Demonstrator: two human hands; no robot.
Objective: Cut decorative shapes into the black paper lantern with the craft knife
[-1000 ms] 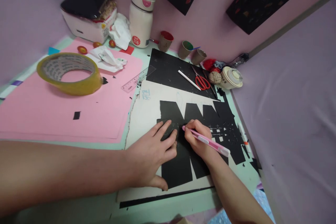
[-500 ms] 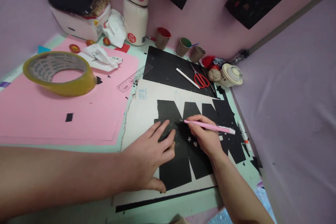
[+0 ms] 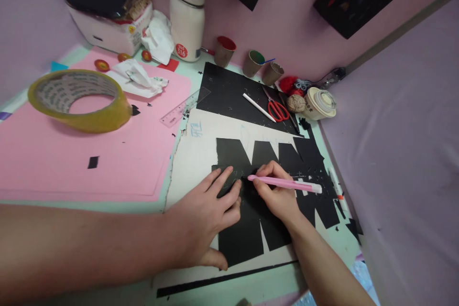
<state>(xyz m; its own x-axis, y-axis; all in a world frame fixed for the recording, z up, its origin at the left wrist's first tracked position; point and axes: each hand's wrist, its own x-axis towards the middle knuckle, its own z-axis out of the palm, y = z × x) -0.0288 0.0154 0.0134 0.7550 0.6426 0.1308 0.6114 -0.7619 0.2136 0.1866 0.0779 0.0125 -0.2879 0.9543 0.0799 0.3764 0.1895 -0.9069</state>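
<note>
My left hand (image 3: 211, 215) lies on the left part of a black sheet of card (image 3: 236, 244) with notched edges, fingers stretched and pressed flat, thumb near the lower left corner. A pink pen-shaped craft knife (image 3: 283, 183) is pinched in my right hand (image 3: 278, 191), its tip touching the card just beside my left fingertips. Faint light drawn marks show on the card near the tip. White shows through small cut openings right of my right hand, which covers part of the card. Underneath lies a white board (image 3: 190, 162).
Left, a yellow tape roll (image 3: 118, 114) rests on pink paper (image 3: 136, 167). Behind the card are a clear ruler (image 3: 179, 111), red-handled scissors (image 3: 278, 111), a white pen (image 3: 258, 107) and paint cups (image 3: 225, 52). A white bottle (image 3: 187, 24) stands at the back. A marker (image 3: 337, 189) lies right.
My right hand has moved slightly down and left with the craft knife, bringing the tip nearer my left fingers. It now covers the star and heart openings. My left hand stays on the card.
</note>
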